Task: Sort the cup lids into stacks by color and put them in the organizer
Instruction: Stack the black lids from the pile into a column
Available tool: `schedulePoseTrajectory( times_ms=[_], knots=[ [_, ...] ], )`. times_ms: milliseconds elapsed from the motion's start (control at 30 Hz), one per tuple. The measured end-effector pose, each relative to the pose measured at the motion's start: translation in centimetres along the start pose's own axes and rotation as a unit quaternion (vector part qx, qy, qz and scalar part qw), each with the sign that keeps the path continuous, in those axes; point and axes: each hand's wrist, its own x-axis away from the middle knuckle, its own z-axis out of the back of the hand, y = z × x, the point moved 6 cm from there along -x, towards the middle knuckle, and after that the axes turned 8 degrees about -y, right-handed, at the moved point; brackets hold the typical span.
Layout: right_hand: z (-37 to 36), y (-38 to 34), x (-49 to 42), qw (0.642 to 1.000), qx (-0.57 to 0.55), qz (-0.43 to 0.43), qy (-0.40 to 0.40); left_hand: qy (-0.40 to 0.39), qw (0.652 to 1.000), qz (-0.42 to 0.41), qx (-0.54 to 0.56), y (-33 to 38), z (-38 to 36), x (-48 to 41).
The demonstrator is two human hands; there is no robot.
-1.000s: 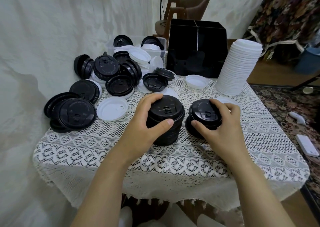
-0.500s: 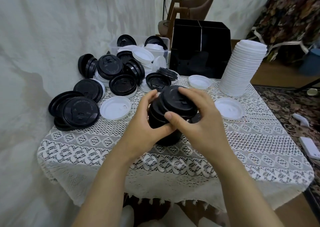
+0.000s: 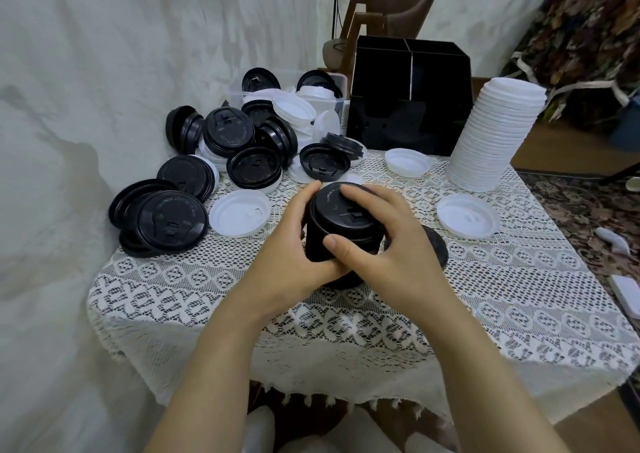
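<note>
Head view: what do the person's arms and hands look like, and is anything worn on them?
Two bare hands, left hand and right hand, on bare forearms. No sleeves, gloves, watch, bracelets or rings show anywhere up to the frame's bottom edge. The right thumbnail, in clear view, is short and unpainted.

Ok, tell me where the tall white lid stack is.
In the head view, the tall white lid stack stands at the far right of the table, beside the black organizer, with a loose white lid in front.
</note>
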Motion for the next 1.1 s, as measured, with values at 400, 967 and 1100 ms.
schedulePoseTrajectory(
  times_ms=[400, 967, 1100],
  knots=[
    [-0.2, 0.3, 0.3, 1.000, 0.010, -0.010, -0.014, 0.371, 0.804, 0.176, -0.431, -1.1, 8.2, 3.9],
    [-0.1, 0.7, 0.2, 1.000, -0.007, 0.006, -0.013, 0.433, 0.816, 0.137, -0.359, -0.8, 10.9, 5.6],
    [-0.2, 0.7, 0.3, 0.999, -0.027, 0.008, -0.037, 0.406, 0.864, 0.086, -0.286, 0.6, 9.1, 4.9]
  ],
)
